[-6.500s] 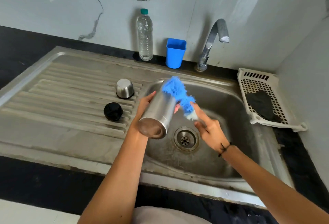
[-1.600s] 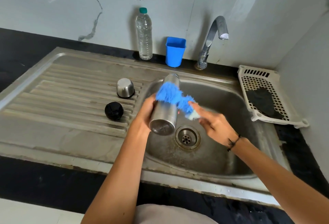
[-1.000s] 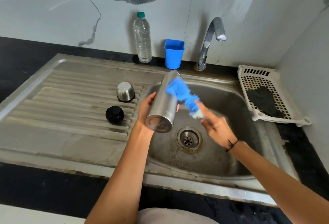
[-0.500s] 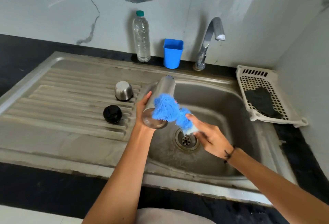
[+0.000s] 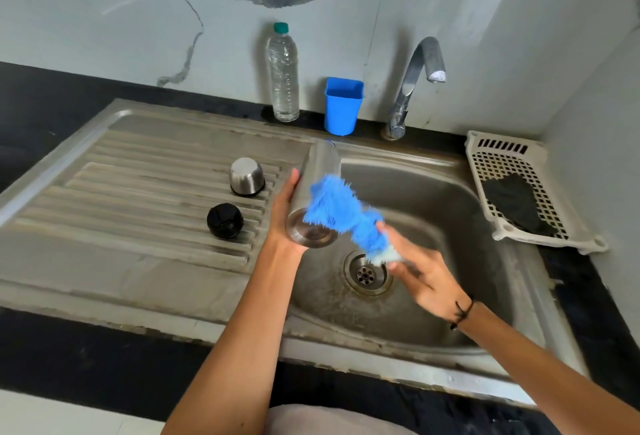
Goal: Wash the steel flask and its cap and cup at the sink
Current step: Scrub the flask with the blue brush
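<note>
The left hand (image 5: 282,216) was wrapped round the lower body of the steel flask (image 5: 313,192), just left of the frame's centre, the flask held tilted with its base toward the camera and its mouth toward the upper part of the frame. The right hand (image 5: 420,273), blurred, was closed on the pale handle end of a blue fluffy scrubber (image 5: 341,213), whose head was laid against the flask's side near the base. Both were held above the sink basin (image 5: 450,199), over the drain (image 5: 367,273).

The flask was judged rigid and light when empty, but smooth and likely slippery once wet; a full grip round the mid-body, as seen, was thought safest. The scrubber was judged soft and yielding.

On the drainboard (image 5: 138,192), left of centre, the steel cup (image 5: 246,176) was stood upside down, with the black cap (image 5: 225,225) just below it, apart from it. Both appeared yet to be washed.

Along the upper middle of the frame a clear water bottle (image 5: 283,74), a blue tub (image 5: 343,105) and the tap (image 5: 414,85) were seen, with no water visibly running. At the right edge a white basket (image 5: 502,157) with a dark cloth (image 5: 516,202) was set on the counter (image 5: 588,296).
</note>
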`<state>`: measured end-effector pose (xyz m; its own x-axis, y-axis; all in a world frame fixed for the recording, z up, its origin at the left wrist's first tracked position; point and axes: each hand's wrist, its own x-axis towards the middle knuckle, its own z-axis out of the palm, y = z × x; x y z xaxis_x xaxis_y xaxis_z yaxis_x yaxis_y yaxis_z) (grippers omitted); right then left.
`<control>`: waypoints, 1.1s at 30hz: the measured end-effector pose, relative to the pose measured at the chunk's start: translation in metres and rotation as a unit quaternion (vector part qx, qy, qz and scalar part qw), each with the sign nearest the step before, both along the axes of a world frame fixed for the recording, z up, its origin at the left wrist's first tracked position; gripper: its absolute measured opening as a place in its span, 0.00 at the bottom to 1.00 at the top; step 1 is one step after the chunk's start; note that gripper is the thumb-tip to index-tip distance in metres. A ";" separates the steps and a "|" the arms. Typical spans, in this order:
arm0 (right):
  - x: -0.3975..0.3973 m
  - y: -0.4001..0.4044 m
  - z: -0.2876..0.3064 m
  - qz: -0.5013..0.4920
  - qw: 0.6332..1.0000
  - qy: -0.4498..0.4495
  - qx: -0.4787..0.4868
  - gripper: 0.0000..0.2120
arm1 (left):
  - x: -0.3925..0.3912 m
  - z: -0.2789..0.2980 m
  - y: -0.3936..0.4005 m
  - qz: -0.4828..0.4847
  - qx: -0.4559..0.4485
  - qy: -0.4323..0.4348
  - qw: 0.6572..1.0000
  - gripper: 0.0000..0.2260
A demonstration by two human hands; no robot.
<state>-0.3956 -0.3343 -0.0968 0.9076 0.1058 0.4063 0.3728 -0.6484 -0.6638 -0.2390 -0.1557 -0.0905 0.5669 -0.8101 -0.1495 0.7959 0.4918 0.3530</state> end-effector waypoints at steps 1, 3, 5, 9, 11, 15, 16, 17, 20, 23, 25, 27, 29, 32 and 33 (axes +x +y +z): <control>0.000 0.003 -0.003 0.008 1.000 0.001 -0.011 0.24 | 0.000 0.000 0.001 -0.005 0.015 -0.006 1.000 0.26; 0.007 0.005 -0.009 -0.009 1.000 0.006 -0.020 0.27 | -0.001 -0.002 -0.004 0.016 0.043 -0.009 0.999 0.27; 0.020 0.003 -0.012 -0.076 0.997 0.011 -0.024 0.33 | -0.007 0.001 -0.009 0.061 0.042 0.012 0.997 0.19; 0.044 -0.005 0.002 -0.158 0.986 0.039 -0.025 0.34 | -0.008 0.003 -0.014 0.052 0.021 0.049 0.997 0.26; 0.043 -0.009 0.008 -0.139 0.990 0.026 0.001 0.31 | -0.003 0.003 -0.011 0.074 -0.001 0.049 0.996 0.27; 0.012 -0.010 0.005 -0.077 0.996 -0.013 0.046 0.25 | 0.000 0.002 -0.005 0.102 0.017 0.041 0.994 0.22; 0.004 -0.008 0.001 -0.054 0.998 -0.019 0.027 0.24 | 0.001 -0.001 -0.004 0.117 0.036 0.056 0.991 0.20; -0.002 -0.006 -0.002 -0.033 0.999 -0.020 0.003 0.24 | 0.001 -0.003 -0.003 0.120 0.049 0.068 0.989 0.19; 0.000 0.001 -0.017 -0.022 0.999 -0.001 -0.035 0.26 | -0.004 -0.008 -0.004 0.096 0.071 0.046 0.992 0.27; 0.019 -0.005 -0.020 -0.116 0.992 0.032 -0.031 0.34 | -0.006 -0.009 -0.008 0.097 0.046 0.051 0.993 0.29; 0.028 -0.011 -0.014 -0.152 0.987 0.043 -0.022 0.34 | -0.004 -0.006 -0.009 0.084 0.033 0.063 0.994 0.27; 0.027 -0.014 -0.007 -0.145 0.989 0.034 0.014 0.32 | 0.001 -0.006 -0.006 0.083 0.045 0.039 0.995 0.25; 0.017 -0.012 -0.003 -0.110 0.992 0.026 0.055 0.29 | 0.002 -0.002 -0.003 0.075 0.054 0.038 0.995 0.25; -0.005 0.001 -0.005 -0.044 0.997 0.012 0.057 0.24 | 0.003 -0.002 0.000 0.127 0.053 0.092 0.986 0.19; -0.009 0.005 -0.007 -0.029 0.998 0.005 0.046 0.24 | 0.004 -0.002 0.000 0.123 0.060 0.095 0.986 0.21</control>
<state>-0.4049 -0.3295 -0.1042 0.9155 0.0150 0.4021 0.3286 -0.6045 -0.7257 -0.2352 -0.1560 -0.0924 0.6970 -0.6212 -0.3581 0.7147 0.6425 0.2765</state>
